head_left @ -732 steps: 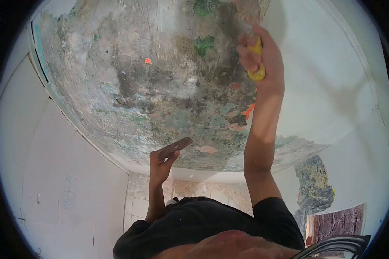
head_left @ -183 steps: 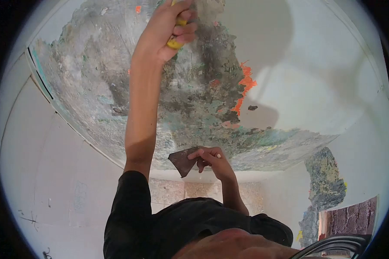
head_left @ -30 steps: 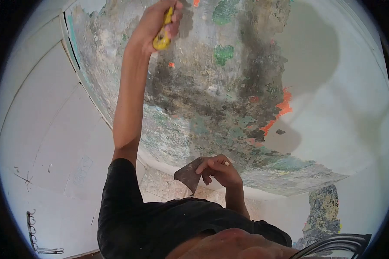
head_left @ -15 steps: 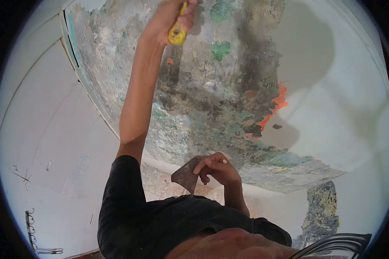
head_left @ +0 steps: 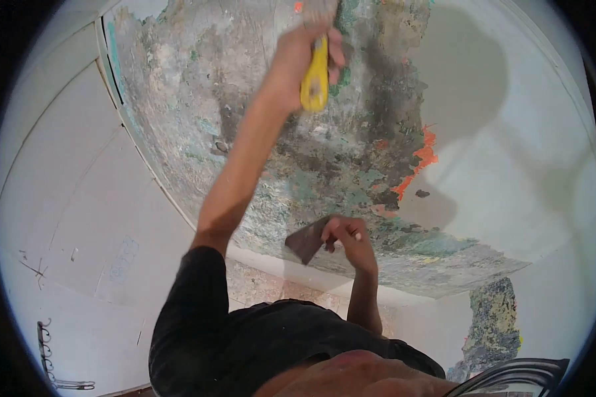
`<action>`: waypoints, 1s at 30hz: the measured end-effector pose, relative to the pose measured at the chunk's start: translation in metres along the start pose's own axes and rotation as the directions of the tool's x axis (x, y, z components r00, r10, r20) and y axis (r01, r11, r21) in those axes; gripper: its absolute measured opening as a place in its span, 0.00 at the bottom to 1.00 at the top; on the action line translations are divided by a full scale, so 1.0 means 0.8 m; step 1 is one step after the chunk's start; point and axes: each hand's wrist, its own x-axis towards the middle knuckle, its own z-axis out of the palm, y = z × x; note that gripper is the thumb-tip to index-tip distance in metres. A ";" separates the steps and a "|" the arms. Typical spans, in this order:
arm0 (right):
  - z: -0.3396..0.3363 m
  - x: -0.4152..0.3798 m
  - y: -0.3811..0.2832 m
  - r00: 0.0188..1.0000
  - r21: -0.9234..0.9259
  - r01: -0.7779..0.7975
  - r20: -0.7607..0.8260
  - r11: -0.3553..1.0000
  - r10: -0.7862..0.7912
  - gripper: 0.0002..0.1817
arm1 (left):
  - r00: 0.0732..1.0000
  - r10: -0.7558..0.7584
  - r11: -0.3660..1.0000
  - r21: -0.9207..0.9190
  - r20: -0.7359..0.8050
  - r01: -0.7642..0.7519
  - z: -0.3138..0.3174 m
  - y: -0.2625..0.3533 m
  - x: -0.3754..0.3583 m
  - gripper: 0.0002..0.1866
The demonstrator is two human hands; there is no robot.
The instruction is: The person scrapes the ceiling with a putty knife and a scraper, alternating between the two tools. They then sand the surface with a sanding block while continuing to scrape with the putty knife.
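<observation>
My left hand (head_left: 291,66) is raised against the stripped wall (head_left: 278,165), closed around the yellow handle of a scraper (head_left: 314,89). The scraper's blurred blade points up over the mottled grey surface near the top of the view. Lower down, in front of my body, my right hand (head_left: 352,239) grips a second tool, a putty knife (head_left: 304,242) with a wide dark blade angled to the left. Most of its handle is hidden in my fingers. Green and orange paint remnants (head_left: 425,155) show on the wall around both hands.
Smooth pale wall (head_left: 536,132) borders the rough patch on the right, with another bare patch (head_left: 493,324) lower down. A white panel (head_left: 66,198) stands at the left, with a hook rack (head_left: 45,351) low on it. Black cable-like strands (head_left: 523,378) show at bottom right.
My left hand has moved right and down across the wall with the scraper. My right hand has shifted slightly right and up, still holding the putty knife.
</observation>
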 end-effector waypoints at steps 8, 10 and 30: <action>0.013 0.064 -0.050 0.979 -0.149 0.182 -0.062 0.972 -0.193 0.12 | 0.998 -0.032 0.948 0.317 0.049 0.015 0.018 -0.111 -0.132 0.17; 0.012 0.065 -0.036 0.982 -0.287 0.156 -0.055 0.945 -0.179 0.10 | 0.996 -0.038 0.859 0.513 0.081 -0.009 0.012 -0.111 -0.144 0.16; 0.034 0.154 -0.147 0.978 -0.188 0.202 0.086 0.961 -0.189 0.13 | 0.919 0.028 0.842 0.505 -0.394 0.191 -0.110 -0.071 -0.255 0.07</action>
